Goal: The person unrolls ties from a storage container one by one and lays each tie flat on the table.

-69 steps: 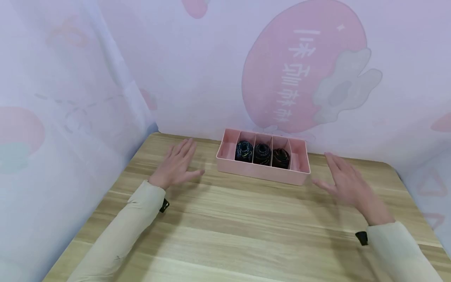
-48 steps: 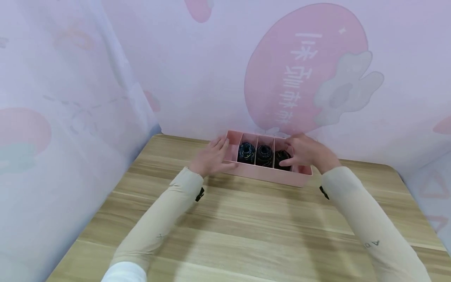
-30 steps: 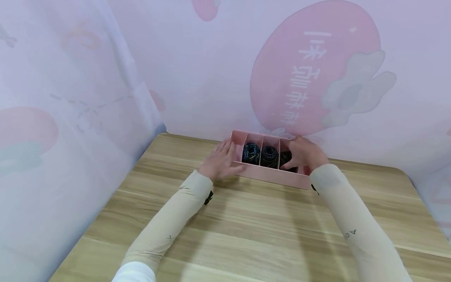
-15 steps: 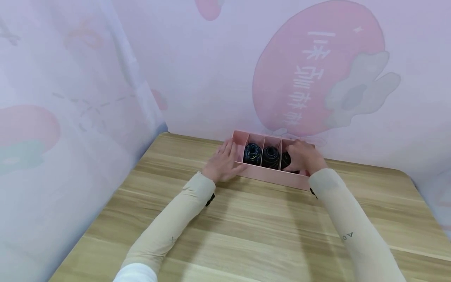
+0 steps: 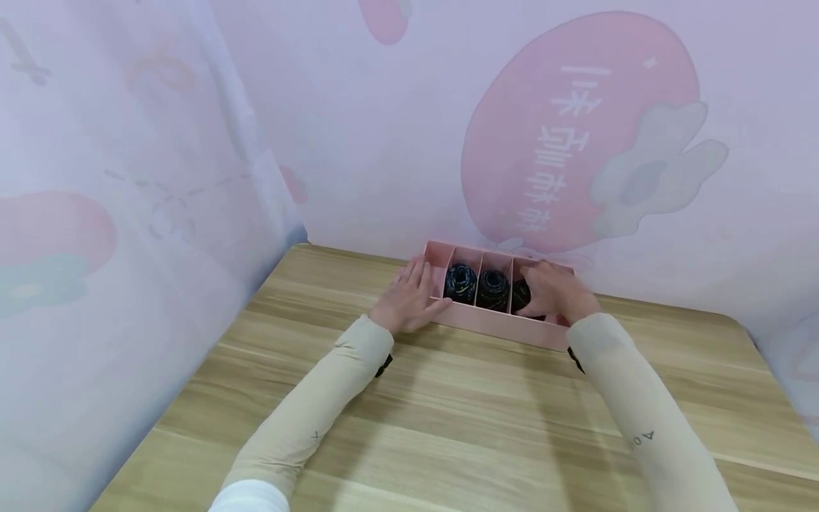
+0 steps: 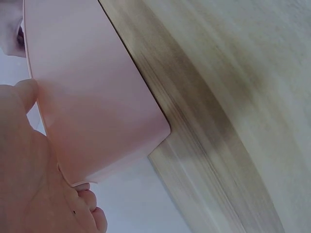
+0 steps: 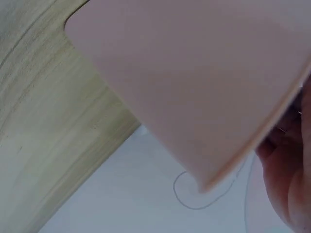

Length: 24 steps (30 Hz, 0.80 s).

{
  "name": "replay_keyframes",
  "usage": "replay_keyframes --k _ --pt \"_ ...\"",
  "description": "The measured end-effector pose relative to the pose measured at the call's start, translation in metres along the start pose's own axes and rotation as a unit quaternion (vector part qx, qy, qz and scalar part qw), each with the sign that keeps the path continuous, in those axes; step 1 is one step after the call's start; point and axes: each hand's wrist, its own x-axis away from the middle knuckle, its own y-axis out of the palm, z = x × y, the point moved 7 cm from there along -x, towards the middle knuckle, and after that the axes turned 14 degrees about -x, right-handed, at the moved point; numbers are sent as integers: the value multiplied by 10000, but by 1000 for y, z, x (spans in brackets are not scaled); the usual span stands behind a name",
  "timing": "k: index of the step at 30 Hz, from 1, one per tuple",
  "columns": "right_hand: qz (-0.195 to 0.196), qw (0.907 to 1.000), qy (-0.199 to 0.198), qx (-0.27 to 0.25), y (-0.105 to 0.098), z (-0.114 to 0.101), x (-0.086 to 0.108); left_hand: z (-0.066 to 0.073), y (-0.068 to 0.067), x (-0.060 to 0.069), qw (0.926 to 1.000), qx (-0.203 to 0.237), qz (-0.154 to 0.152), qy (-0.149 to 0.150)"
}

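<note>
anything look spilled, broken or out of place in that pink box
Nothing stands out. The pink box on the table shows no visible damage, and two dark rolls sit in separate compartments. The right hand partly hides a third roll, so I can't judge that one.

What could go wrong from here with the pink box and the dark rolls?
Pulling the dark roll that the right hand holds might snag the thin divider beside it. The left hand rests at one end of the pink box, so the box could shift. A backward push might tip it over the nearby table edge.
</note>
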Motion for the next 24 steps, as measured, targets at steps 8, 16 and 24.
replay_keyframes --k 8,16,24 --pt "-203 9979 357 -495 -17 -6 8 -2 -2 -1 10000 16 -2 20" --pt "323 9966 -143 -745 -53 -29 18 -5 0 -4 10000 35 -14 21" --pt "411 9931 -734 -823 -82 -65 35 -6 -4 -3 10000 7 -6 58"
